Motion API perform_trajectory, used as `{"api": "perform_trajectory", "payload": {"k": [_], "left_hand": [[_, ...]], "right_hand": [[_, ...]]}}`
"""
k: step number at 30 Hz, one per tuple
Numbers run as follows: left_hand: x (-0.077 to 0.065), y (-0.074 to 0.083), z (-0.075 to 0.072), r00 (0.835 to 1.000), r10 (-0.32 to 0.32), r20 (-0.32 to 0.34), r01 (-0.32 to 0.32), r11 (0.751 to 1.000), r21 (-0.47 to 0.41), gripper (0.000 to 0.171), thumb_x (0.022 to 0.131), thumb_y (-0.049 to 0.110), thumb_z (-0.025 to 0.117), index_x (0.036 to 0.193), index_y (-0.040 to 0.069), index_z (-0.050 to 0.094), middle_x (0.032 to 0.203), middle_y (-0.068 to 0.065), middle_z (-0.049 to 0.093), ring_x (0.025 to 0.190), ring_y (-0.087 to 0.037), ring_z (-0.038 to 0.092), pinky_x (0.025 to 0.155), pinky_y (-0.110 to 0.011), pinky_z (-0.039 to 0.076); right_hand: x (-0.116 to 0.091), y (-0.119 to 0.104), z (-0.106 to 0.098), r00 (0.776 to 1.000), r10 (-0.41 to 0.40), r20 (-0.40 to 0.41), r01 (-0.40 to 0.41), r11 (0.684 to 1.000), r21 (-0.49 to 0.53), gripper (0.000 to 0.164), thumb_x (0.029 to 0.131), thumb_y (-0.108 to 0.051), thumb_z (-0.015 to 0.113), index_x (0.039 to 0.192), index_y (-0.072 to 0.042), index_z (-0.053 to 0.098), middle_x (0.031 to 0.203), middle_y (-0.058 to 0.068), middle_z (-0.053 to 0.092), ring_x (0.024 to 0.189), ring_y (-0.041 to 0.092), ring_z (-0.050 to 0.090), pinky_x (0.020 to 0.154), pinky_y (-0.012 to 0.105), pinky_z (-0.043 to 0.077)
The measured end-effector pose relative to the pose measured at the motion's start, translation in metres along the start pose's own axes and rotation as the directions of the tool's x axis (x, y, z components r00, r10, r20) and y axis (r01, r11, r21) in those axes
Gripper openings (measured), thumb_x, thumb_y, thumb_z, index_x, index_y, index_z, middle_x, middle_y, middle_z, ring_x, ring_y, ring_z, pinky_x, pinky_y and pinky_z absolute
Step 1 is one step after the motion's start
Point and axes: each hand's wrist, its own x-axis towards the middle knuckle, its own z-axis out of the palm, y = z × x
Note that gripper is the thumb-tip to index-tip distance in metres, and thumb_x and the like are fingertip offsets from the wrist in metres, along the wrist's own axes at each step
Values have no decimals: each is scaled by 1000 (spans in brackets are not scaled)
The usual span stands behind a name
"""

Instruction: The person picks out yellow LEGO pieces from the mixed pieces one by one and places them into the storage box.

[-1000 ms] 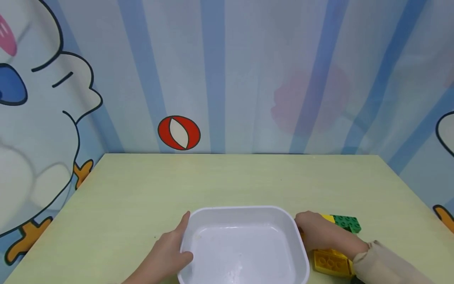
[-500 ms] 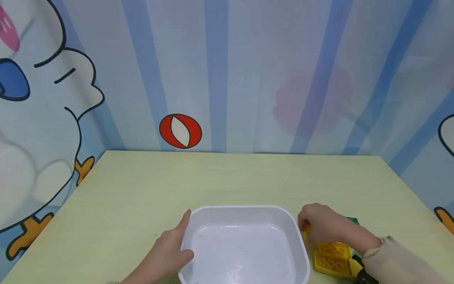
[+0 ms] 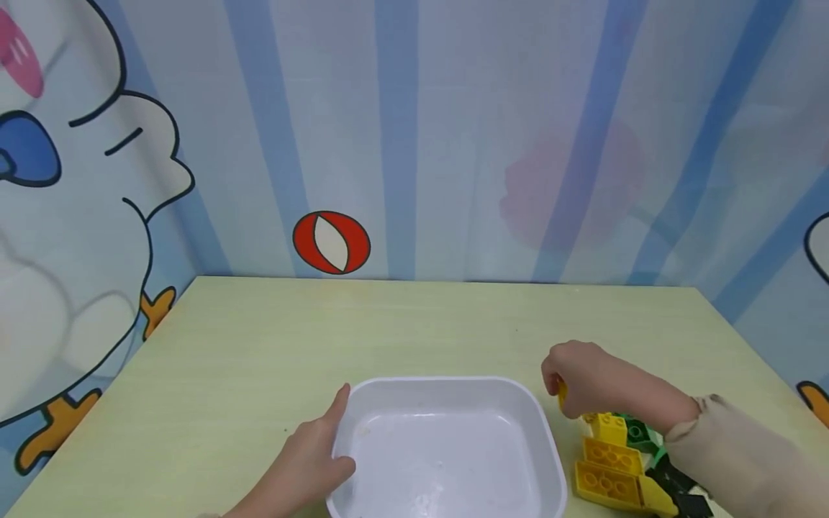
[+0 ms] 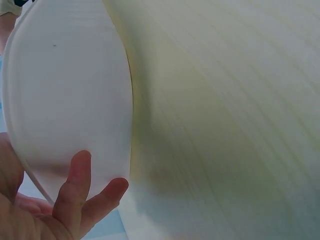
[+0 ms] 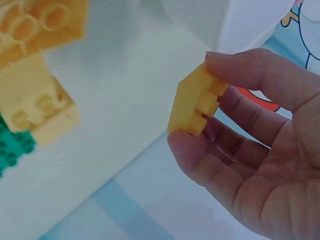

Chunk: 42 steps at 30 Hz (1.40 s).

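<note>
A white rectangular tray (image 3: pixel 447 460) sits at the front middle of the table, its inside bare. My left hand (image 3: pixel 304 457) holds its left side, thumb over the rim and index finger along the corner. In the left wrist view, fingertips (image 4: pixel 80 167) rest against the tray's outer wall. Past the tray's right side, my right hand (image 3: pixel 586 378) is raised over the table. It pinches a yellow toy building brick (image 5: pixel 192 102) with studs and a slanted edge between thumb and fingertip. From the head, most of that brick is hidden by the hand.
Right of the tray lies a cluster of yellow bricks (image 3: pixel 609 483), green bricks (image 3: pixel 640 434) and black pieces (image 3: pixel 670 476), partly under the right forearm. A printed cloth backdrop (image 3: pixel 440 144) rises behind the table (image 3: pixel 414 327) and along its sides.
My right hand has moved up and away from the brick cluster, carrying the yellow brick, and more of the cluster shows. My left hand and the tray stay in place.
</note>
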Motion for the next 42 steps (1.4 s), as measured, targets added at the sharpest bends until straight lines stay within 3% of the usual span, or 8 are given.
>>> {"api": "perform_trajectory", "payload": {"k": [9, 20, 30, 33, 38, 42], "left_hand": [[1, -1, 2, 1000, 7, -10, -6, 1000, 16, 83, 60, 5, 56, 137, 0, 23, 96, -19, 63, 63, -15, 50, 51, -26, 50], [0, -2, 3, 999, 45, -25, -44, 999, 20, 82, 61, 4, 55, 136, 0, 24, 96, -18, 63, 63, -14, 51, 52, -27, 49], [-1, -6, 0, 998, 51, -31, -51, 999, 5, 83, 60, 4, 57, 136, -2, 24, 96, -20, 63, 63, -14, 52, 50, -26, 49], [0, -7, 0, 999, 51, -15, -51, 999, 4, 83, 61, 5, 57, 136, -1, 23, 87, -15, 63, 60, -14, 50, 48, -27, 48], [0, -7, -1, 999, 50, 0, -50, 999, 10, 83, 62, 6, 57, 137, -1, 22, 74, -6, 59, 58, -13, 47, 48, -28, 46], [-1, -6, -3, 999, 42, 5, -42, 999, 10, 82, 62, 6, 57, 137, -1, 23, 79, -8, 60, 60, -14, 48, 50, -28, 47]], "right_hand": [[14, -40, -25, 996, -88, -21, 86, 992, -96, 19, 60, -4, 72, 68, -13, 57, 68, -3, 49, 62, 16, 43, 53, 29, 46], [41, -94, -25, 978, -210, 20, 211, 971, -108, 16, 62, -4, 69, 66, -13, 56, 68, -5, 51, 63, 14, 45, 56, 29, 47], [73, -138, 11, 946, -317, 70, 323, 941, -97, 15, 64, -4, 69, 66, -14, 58, 64, -7, 51, 61, 10, 45, 53, 22, 42], [81, -149, 26, 936, -341, 90, 349, 932, -101, 14, 64, -5, 69, 67, -14, 59, 62, -8, 50, 59, 9, 44, 52, 20, 40], [90, -159, 44, 913, -403, 66, 408, 905, -118, 16, 61, -4, 69, 63, -14, 57, 59, -9, 47, 57, 8, 42, 52, 17, 36], [94, -161, 51, 902, -429, 44, 430, 890, -149, 15, 59, -5, 69, 62, -15, 58, 57, -9, 46, 57, 7, 41, 53, 16, 34]]}}
